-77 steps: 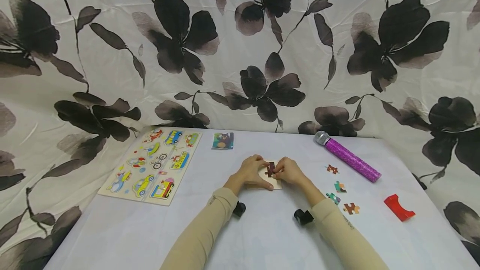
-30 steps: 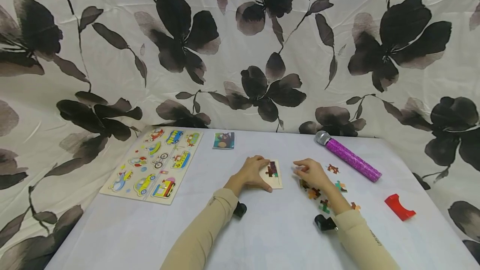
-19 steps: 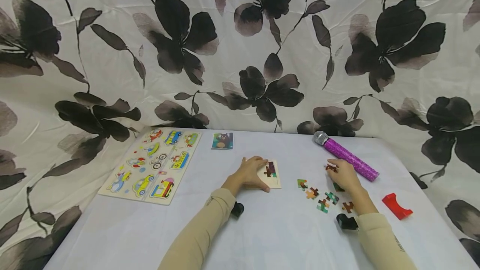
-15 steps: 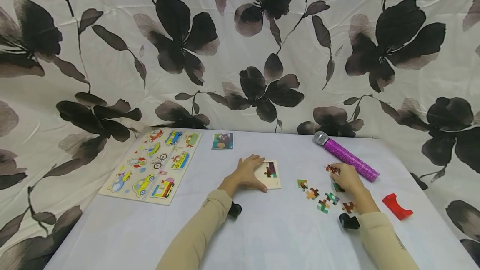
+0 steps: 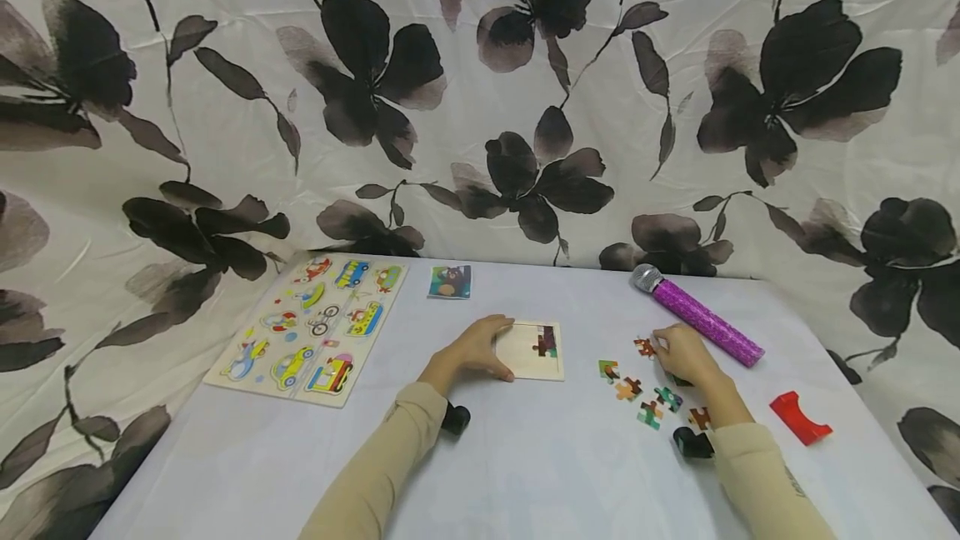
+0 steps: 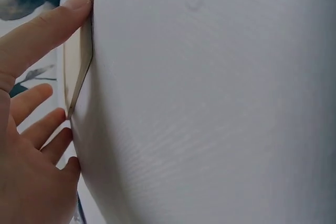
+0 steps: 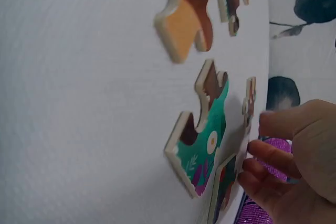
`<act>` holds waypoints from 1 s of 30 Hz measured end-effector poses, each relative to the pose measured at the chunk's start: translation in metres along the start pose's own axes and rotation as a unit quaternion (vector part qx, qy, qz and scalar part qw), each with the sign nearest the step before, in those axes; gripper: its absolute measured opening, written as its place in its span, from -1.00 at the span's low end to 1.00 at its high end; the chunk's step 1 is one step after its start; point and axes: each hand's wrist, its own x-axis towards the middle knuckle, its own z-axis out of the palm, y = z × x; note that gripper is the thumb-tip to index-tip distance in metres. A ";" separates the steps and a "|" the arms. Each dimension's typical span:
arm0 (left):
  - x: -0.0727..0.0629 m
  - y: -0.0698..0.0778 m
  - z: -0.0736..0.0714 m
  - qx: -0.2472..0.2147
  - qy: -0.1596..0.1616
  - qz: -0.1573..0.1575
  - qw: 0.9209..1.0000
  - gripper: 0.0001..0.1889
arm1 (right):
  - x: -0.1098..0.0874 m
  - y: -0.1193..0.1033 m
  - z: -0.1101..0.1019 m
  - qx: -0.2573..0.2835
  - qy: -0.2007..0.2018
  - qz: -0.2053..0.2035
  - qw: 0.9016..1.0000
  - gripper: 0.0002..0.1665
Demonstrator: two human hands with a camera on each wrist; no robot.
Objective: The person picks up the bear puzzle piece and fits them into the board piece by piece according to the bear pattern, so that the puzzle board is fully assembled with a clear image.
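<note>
- Since half a second ago, your left hand (image 5: pixel 474 347) has slid toward nine o'clock, baring more of the pale wooden rectangular puzzle tray (image 5: pixel 516 357), and the small reddish-brown jigsaw piece (image 5: pixel 643 347) has shifted the same way, nearer the tray.
- Take the tray as your clock's centre: it lies flat on the white cloth-covered worktop (image 5: pixel 540 473).
- Your left hand spans the tray's nine o'clock edge, thumb and fingers spread wide apart; the left wrist view shows the thumb touching that pale edge.
- Inside the tray, joined dark brown and green pieces (image 5: pixel 547 342) sit along its three o'clock side.
- Your right hand (image 5: pixel 684 354) is out at three o'clock, fingers loosely bent, thumb and forefinger apart, just beside the reddish-brown piece; you cannot tell whether they touch it.
- Your loose orange-and-brown piece (image 5: pixel 628 389) lies toward four o'clock with several multicoloured ones; the right wrist view shows a green piece with a white flower (image 7: pixel 214 119) near your fingers.
- Farther out you have the wooden vehicle-picture board (image 5: pixel 307 342) at nine, a small square animal-picture card (image 5: pixel 450 282) at ten, a glittery purple microphone (image 5: pixel 701 319) between two and three, and a red notched block (image 5: pixel 801 418) between three and four.
</note>
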 end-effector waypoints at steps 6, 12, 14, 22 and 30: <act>0.000 -0.004 0.001 -0.028 -0.009 -0.003 1.000 -0.01 | -0.004 -0.004 -0.003 0.044 -0.024 0.030 0.998 -0.58; -0.001 -0.007 0.002 -0.047 0.001 -0.014 0.999 0.00 | -0.005 -0.002 -0.005 0.076 -0.033 0.067 0.994 -0.55; -0.002 -0.007 0.002 -0.054 0.003 -0.014 0.998 0.00 | -0.004 0.000 -0.005 0.083 -0.047 0.061 0.994 -0.54; -0.001 -0.009 0.002 -0.062 0.003 -0.018 0.998 -0.01 | -0.003 0.005 -0.015 0.121 -0.131 0.053 0.983 -0.44; -0.001 -0.009 0.004 -0.071 0.005 -0.023 0.997 -0.02 | 0.001 -0.002 -0.006 0.109 -0.102 0.106 0.983 -0.32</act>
